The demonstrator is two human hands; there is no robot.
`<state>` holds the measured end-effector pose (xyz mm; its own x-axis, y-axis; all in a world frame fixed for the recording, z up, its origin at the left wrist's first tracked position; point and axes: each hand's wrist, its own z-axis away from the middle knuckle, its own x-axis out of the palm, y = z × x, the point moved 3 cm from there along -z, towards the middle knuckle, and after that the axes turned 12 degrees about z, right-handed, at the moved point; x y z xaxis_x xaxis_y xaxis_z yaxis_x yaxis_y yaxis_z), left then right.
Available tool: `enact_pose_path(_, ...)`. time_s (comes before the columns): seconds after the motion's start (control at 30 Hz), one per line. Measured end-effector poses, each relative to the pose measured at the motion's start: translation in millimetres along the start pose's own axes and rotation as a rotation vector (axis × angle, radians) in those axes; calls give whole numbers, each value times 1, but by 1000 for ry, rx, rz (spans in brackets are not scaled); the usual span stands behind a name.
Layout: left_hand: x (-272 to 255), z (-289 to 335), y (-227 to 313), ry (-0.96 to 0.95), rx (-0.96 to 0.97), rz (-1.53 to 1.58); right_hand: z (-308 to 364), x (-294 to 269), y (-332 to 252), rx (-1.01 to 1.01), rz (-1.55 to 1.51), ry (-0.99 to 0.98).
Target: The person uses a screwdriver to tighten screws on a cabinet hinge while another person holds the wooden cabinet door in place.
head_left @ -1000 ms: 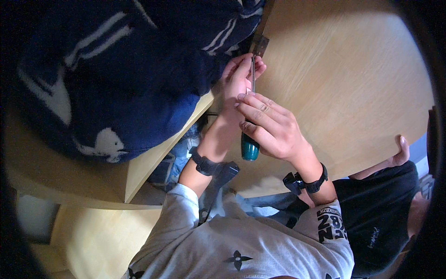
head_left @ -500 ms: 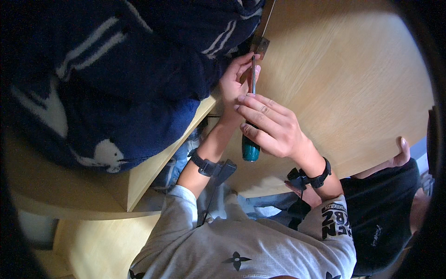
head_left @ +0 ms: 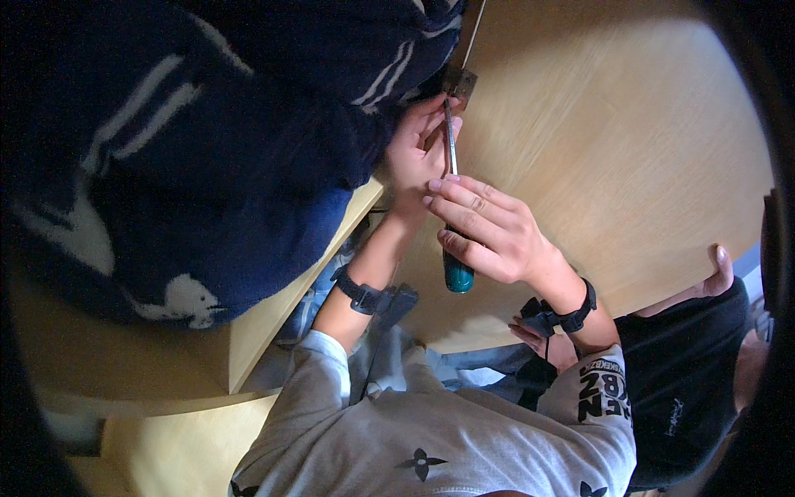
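My right hand (head_left: 497, 236) is closed around the green handle of a screwdriver (head_left: 458, 275). The metal shaft points away from me, its tip beside a small dark metal plate (head_left: 465, 89) at the edge of the wooden panel. Just left of the shaft is my left hand (head_left: 414, 157), fingers curled and thumb and fingertips drawn together near the tip. What they pinch, if anything, is too small to make out.
Dark blue fabric with white patterns (head_left: 273, 174) covers the left side, over a wooden board (head_left: 273, 340). A large wooden panel (head_left: 613, 141) spreads to the right. From the plate a thin rod (head_left: 474, 37) runs away. Another person in black (head_left: 679, 389) is at lower right.
The screwdriver handle and my right hand have shifted slightly right and toward me, tilting the shaft a little. My left hand stays beside the tip.
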<state>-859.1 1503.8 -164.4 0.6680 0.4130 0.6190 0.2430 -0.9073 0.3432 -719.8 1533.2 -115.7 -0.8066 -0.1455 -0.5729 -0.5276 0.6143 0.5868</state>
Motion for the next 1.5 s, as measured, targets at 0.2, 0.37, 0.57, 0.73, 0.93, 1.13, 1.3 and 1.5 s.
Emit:
enact_pose_path(0.2,3,1,6,28,-59,-33,-3,-3,-1,-21,-18,-19)
enact_pose_path(0.37,4,2,1,28,-6,-96,1,-8,2,-76,-55,-86)
enact_pose_path(0.57,5,4,0,21,-18,-52,3,-11,3,-67,-14,-28)
enact_pose_path(0.73,8,5,-2,23,10,-63,8,-13,3,-90,-49,-83)
enact_pose_path(0.93,8,1,-3,47,24,-131,7,-15,7,-70,-66,-89)
enact_pose_path(1.13,5,-5,4,71,20,-69,-5,-12,10,-41,-19,-18)
enact_pose_path(1.3,4,-5,3,0,84,-52,-9,-30,18,-2,-76,-66)
enact_pose_path(1.5,11,-3,19,-134,550,-679,-14,-50,19,105,-220,-69)
